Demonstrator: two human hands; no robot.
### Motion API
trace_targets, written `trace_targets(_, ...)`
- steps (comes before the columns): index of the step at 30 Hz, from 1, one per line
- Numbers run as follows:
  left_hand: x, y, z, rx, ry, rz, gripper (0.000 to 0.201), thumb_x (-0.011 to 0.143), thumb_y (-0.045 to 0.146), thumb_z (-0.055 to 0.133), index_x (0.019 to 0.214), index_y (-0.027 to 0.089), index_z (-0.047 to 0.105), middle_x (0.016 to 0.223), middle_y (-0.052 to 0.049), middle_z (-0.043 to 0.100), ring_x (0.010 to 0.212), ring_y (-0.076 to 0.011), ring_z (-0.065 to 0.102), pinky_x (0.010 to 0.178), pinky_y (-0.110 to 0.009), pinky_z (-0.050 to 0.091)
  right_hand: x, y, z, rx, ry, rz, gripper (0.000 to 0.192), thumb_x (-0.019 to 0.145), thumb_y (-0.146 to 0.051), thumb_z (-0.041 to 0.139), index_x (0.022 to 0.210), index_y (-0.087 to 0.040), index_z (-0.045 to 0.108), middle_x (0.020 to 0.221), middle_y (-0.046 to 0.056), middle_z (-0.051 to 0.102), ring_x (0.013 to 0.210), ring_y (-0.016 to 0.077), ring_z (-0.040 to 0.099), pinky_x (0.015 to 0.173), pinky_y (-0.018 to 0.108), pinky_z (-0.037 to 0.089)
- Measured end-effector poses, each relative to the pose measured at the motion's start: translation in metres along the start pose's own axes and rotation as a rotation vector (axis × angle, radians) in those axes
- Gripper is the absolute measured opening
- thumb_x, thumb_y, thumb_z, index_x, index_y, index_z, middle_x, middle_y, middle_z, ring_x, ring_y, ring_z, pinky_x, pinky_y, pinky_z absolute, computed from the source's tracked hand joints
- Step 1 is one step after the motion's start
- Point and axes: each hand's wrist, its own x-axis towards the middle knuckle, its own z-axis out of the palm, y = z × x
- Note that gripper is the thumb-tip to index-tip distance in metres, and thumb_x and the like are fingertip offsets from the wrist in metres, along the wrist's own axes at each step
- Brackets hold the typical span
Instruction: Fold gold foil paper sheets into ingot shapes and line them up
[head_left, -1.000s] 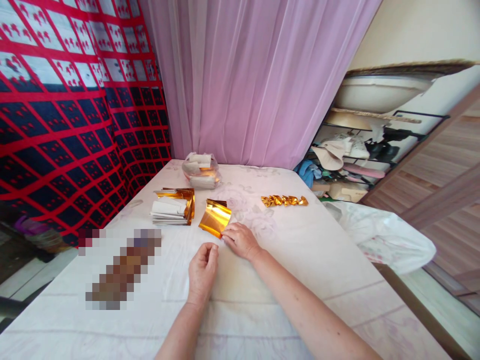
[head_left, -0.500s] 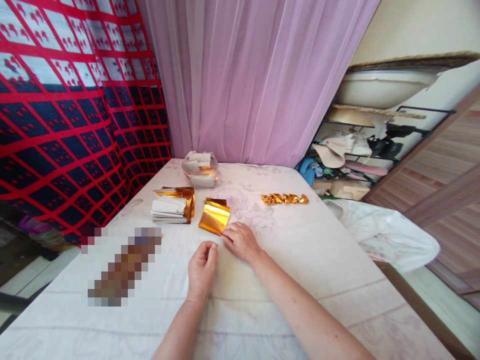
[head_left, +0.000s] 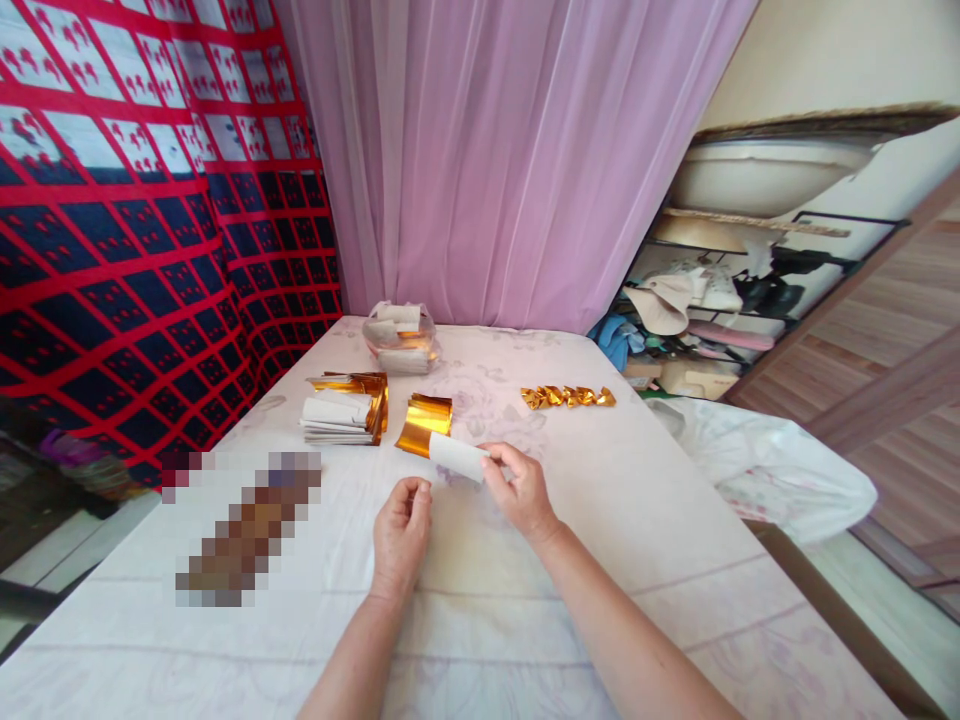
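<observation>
My right hand [head_left: 519, 488] pinches one edge of a gold foil sheet [head_left: 459, 457] and holds it lifted, its white back turned toward me. A small pile of gold foil sheets [head_left: 421, 424] lies just beyond it on the white tablecloth [head_left: 615, 520]. My left hand [head_left: 402, 532] rests on the cloth beside the sheet, fingers curled in and nothing visible in them. A stack of white-backed foil sheets [head_left: 341, 416] sits to the left. A row of folded gold pieces [head_left: 568, 397] lies further right.
A clear bag holding white and gold paper [head_left: 400, 339] stands at the back of the table before a pink curtain [head_left: 510, 150]. A blurred patch [head_left: 240, 525] covers something at left. A white plastic bag [head_left: 772, 470] hangs off the right edge; cluttered shelves [head_left: 720, 300] stand beyond.
My right hand has lifted one foil sheet off the pile and turned it over, so its white side shows. My left hand has barely moved.
</observation>
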Motion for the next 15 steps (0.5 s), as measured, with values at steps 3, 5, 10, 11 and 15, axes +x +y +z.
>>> trace_targets(3,0.0,0.001,-0.001,0.001,0.011,0.001,0.033,0.08,0.052,0.055,0.085,0.02,0.059,0.06,0.005,0.051,0.047,-0.0112,0.048,0.041,-0.019,0.039,0.001,-0.014,-0.027,0.315,-0.066,0.339,0.022,0.088,-0.039,0.051,0.073,-0.022,0.053,0.049,-0.006,0.05,0.043,0.0108,0.05,0.043,0.02,0.04)
trace_targets(5,0.0,0.003,-0.001,0.005,0.013,0.005,0.034,0.081,0.053,0.054,0.086,0.02,0.059,0.061,0.004,0.052,0.047,-0.0114,0.049,0.041,-0.02,0.039,0.004,-0.017,-0.042,0.471,-0.098,0.508,0.025,0.085,-0.044,0.05,0.071,-0.023,0.049,0.05,-0.007,0.047,0.04,0.0101,0.046,0.039,0.02,0.036)
trace_targets(10,0.0,0.004,-0.001,0.035,0.005,0.031,0.034,0.081,0.053,0.053,0.083,0.02,0.059,0.059,0.004,0.052,0.045,-0.011,0.048,0.039,-0.019,0.038,0.01,0.007,-0.054,0.209,-0.204,0.644,0.024,0.082,-0.041,0.044,0.066,-0.023,0.048,0.051,-0.004,0.052,0.043,0.0123,0.052,0.04,0.021,0.037)
trace_targets(11,0.0,0.003,0.0,0.046,0.003,0.039,0.034,0.082,0.053,0.053,0.084,0.02,0.059,0.059,0.004,0.052,0.044,-0.0108,0.048,0.038,-0.019,0.038,0.01,0.014,-0.051,0.158,-0.207,0.645,0.022,0.081,-0.038,0.046,0.065,-0.023,0.049,0.05,-0.004,0.054,0.044,0.0132,0.055,0.041,0.021,0.038)
trace_targets(15,0.0,0.001,-0.001,0.114,-0.008,0.092,0.031,0.085,0.05,0.05,0.085,0.02,0.06,0.057,0.005,0.052,0.043,-0.011,0.047,0.039,-0.02,0.038,0.001,0.04,-0.038,-0.114,-0.161,0.614,0.022,0.083,-0.029,0.049,0.063,-0.023,0.057,0.048,-0.003,0.056,0.048,0.0147,0.057,0.049,0.023,0.039)
